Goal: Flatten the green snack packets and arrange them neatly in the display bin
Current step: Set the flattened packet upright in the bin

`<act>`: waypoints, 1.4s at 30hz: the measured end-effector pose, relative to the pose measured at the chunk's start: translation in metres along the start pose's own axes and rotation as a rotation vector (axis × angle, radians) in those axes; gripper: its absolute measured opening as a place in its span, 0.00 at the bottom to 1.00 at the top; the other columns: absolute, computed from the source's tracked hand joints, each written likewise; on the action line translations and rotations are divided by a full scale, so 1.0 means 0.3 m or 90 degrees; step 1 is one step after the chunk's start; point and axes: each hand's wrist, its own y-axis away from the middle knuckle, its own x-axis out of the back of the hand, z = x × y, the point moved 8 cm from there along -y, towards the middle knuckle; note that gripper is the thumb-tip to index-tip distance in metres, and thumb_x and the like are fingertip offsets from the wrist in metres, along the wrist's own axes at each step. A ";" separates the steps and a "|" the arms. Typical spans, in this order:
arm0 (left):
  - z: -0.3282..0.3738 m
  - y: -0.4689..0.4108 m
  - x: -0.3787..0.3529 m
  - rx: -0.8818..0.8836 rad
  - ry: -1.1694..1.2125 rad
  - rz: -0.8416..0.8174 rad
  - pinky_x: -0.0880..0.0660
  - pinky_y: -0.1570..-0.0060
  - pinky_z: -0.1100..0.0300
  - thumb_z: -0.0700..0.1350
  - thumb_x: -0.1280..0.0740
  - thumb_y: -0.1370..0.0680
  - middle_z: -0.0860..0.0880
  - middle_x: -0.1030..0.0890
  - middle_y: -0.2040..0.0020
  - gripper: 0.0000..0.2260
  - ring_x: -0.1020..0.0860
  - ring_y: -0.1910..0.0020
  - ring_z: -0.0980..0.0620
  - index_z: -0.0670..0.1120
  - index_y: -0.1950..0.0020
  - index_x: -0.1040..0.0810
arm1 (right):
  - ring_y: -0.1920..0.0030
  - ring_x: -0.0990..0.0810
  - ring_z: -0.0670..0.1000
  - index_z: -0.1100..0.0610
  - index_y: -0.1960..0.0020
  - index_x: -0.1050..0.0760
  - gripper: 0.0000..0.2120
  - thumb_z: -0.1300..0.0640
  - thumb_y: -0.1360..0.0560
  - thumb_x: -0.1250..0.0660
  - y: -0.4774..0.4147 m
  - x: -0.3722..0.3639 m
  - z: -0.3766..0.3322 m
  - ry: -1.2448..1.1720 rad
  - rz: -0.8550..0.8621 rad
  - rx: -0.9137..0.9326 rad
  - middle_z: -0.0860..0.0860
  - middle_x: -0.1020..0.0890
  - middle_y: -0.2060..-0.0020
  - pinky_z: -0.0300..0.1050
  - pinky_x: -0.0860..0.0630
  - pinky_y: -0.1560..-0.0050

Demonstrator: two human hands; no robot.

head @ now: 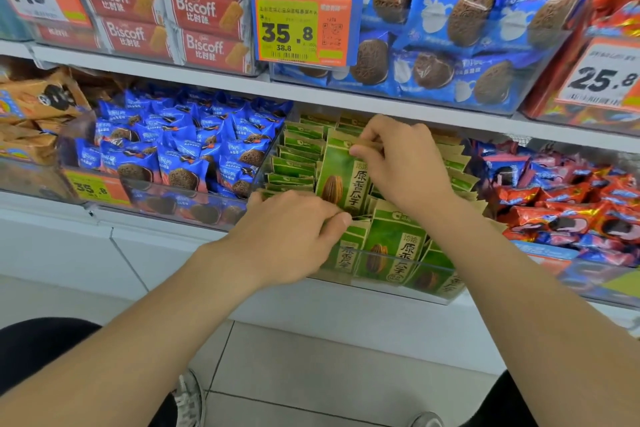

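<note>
Both hands on one packet (341,177): right hand (401,163) pinches its top edge, left hand (294,236) pinches the bottom, packet upright mid-bin (346,279) (rows (294,152) either side). Best, I'd say: pull it taut, smooth any bulge, slide it down level with those rows.

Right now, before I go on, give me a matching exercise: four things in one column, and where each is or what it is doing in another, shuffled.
Column one:
1 right hand
2 left hand
3 Biscoff boxes
4 red foil packets

Column two:
A top left of the view
B pinches the top edge of the raised green packet
C just right of the display bin
D grips that packet's lower end

Pairs: 1-B, 2-D, 3-A, 4-C.
</note>
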 end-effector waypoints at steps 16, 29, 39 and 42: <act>-0.062 -0.007 0.172 0.055 0.473 0.329 0.20 0.48 0.57 0.52 0.38 0.15 0.53 0.13 0.57 0.13 0.16 0.55 0.55 0.51 0.46 0.15 | 0.68 0.24 0.46 0.58 0.42 0.22 0.05 0.57 0.15 0.35 0.146 0.318 -0.072 -0.227 0.290 -0.008 0.39 0.19 0.64 0.40 0.29 0.65; -0.026 -0.006 0.108 0.151 0.986 0.323 0.21 0.61 0.51 0.48 0.36 0.13 0.45 0.17 0.56 0.04 0.21 0.57 0.46 0.49 0.41 0.26 | 0.45 0.14 0.58 0.63 0.35 0.18 0.18 0.54 0.21 0.30 0.195 0.074 -0.103 -0.899 -0.044 -0.249 0.60 0.13 0.43 0.56 0.15 0.43; 0.045 0.030 0.181 -0.002 0.678 0.363 0.20 0.54 0.46 0.62 0.27 0.22 0.45 0.18 0.48 0.14 0.19 0.52 0.46 0.53 0.47 0.23 | 0.58 0.13 0.59 0.61 0.54 0.15 0.09 0.58 0.18 0.29 0.210 0.143 -0.074 -0.637 0.118 -0.201 0.56 0.12 0.60 0.56 0.15 0.54; 0.049 0.035 0.174 0.013 0.705 0.351 0.17 0.53 0.36 0.62 0.28 0.21 0.46 0.16 0.55 0.17 0.18 0.57 0.47 0.49 0.53 0.21 | 0.60 0.15 0.58 0.61 0.55 0.16 0.10 0.57 0.17 0.29 0.209 0.155 -0.105 -0.571 0.118 -0.134 0.55 0.13 0.62 0.56 0.16 0.55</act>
